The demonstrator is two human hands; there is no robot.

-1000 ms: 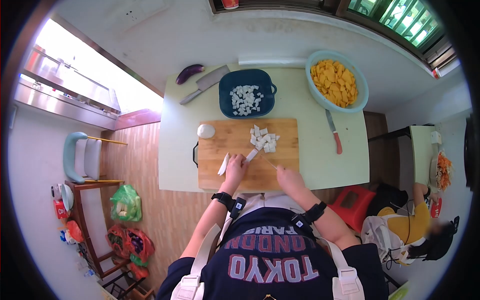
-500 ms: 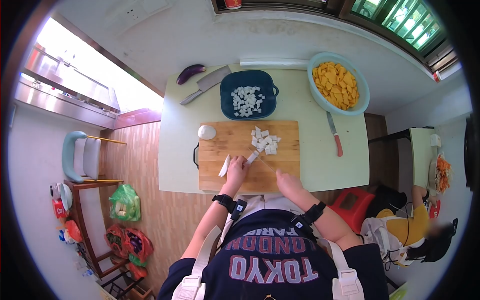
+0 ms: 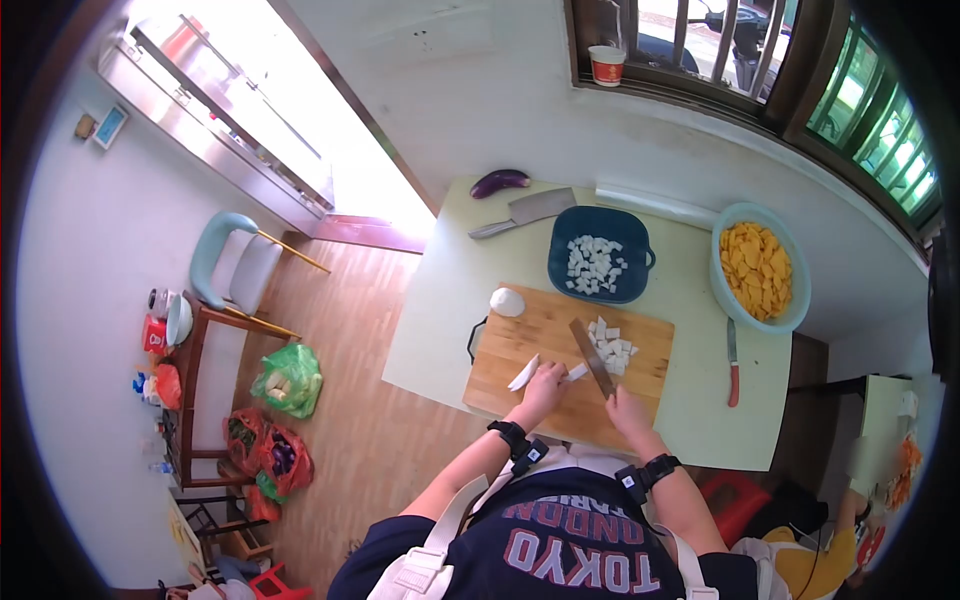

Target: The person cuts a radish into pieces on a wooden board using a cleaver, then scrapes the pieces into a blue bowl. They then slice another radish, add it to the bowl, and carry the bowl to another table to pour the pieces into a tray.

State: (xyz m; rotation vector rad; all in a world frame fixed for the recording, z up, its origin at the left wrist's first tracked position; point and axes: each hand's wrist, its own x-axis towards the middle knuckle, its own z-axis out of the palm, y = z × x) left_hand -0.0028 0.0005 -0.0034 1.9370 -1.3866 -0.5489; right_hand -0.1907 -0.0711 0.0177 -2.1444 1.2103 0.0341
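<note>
In my right hand (image 3: 626, 412) is the handle of a kitchen knife (image 3: 590, 358), its broad blade slanting up and left across the wooden cutting board (image 3: 492, 372). My left hand (image 3: 544, 390) is closed, fingertips on a short strip of white vegetable (image 3: 577, 372) just left of the blade. Right of the knife lies a loose heap of white diced pieces (image 3: 615, 352). A longer white slice (image 3: 523, 373) rests by my left fingers. Near the board's upper left corner sits a rounded white chunk (image 3: 507, 302).
Behind the board stands a dark blue basin (image 3: 562, 282) with white cubes. A cleaver (image 3: 540, 206) and an eggplant (image 3: 500, 183) lie at the back left. To the right are a light-blue bowl (image 3: 722, 290) of yellow slices and a red-handled knife (image 3: 733, 365). Another person's yellow sleeve (image 3: 805, 570) shows lower right.
The camera view has turned, shifting the table rightward and down. My knife, seen edge-on before, now shows its broad side with the blade against the diced pieces. My left hand stays at the strip.
</note>
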